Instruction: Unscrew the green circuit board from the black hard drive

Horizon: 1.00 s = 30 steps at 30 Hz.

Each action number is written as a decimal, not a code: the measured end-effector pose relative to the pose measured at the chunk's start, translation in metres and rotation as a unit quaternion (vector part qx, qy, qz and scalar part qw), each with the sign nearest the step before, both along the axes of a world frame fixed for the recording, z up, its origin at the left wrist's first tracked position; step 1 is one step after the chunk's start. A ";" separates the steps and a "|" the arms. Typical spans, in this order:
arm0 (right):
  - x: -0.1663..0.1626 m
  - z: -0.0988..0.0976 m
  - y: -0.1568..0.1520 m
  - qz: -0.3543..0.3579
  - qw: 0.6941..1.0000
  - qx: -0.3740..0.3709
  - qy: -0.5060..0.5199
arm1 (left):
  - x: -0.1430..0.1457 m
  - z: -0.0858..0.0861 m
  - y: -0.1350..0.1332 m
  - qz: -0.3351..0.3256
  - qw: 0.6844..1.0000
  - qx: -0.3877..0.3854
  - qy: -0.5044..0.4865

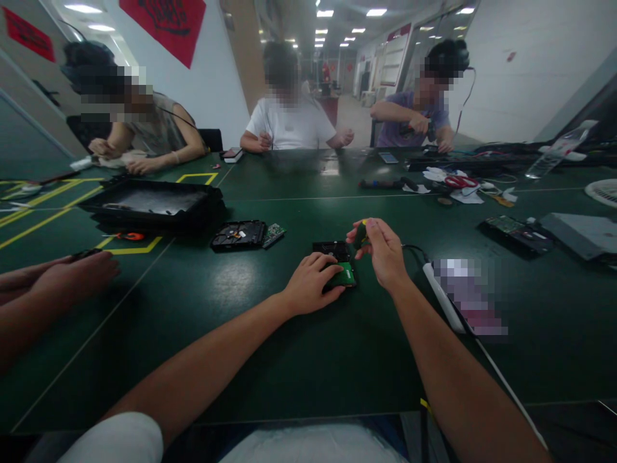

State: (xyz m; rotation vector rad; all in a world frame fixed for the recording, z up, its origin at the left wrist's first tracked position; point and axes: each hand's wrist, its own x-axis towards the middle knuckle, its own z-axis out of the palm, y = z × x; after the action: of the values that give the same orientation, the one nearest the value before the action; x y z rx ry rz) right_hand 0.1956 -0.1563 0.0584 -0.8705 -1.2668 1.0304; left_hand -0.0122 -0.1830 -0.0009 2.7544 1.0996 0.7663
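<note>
A hard drive [343, 275] lies on the green table with its green circuit board facing up and a black part at its far end. My left hand [315, 283] grips it from the left, fingers over the top and thumb along the near edge, hiding part of the board. Just right of the drive and above it, my right hand [380, 251] is closed around a screwdriver [360, 235] with a dark green and yellow handle. The screwdriver's tip is too small to make out.
Left of the drive are a black drive casing [238, 235], a loose circuit board [274, 235] and a black tray [154, 202]. A power strip [443, 299] with a phone stands right. Another drive [515, 235] lies farther right. A neighbour's hands [81, 276] are at left; several people sit opposite.
</note>
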 end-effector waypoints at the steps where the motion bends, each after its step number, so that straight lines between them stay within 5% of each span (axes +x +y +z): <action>1: 0.000 -0.001 0.000 -0.004 1.000 0.003 -0.001 | 0.000 0.000 0.000 -0.001 1.000 -0.002 -0.001; 30: -0.001 0.000 0.001 -0.016 1.000 0.003 0.016 | 0.000 -0.002 0.001 0.000 1.000 -0.004 0.002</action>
State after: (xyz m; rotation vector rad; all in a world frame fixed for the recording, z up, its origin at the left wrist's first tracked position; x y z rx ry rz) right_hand 0.1949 -0.1555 0.0584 -0.8645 -1.2237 1.0109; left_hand -0.0122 -0.1821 -0.0025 2.7505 1.1020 0.7567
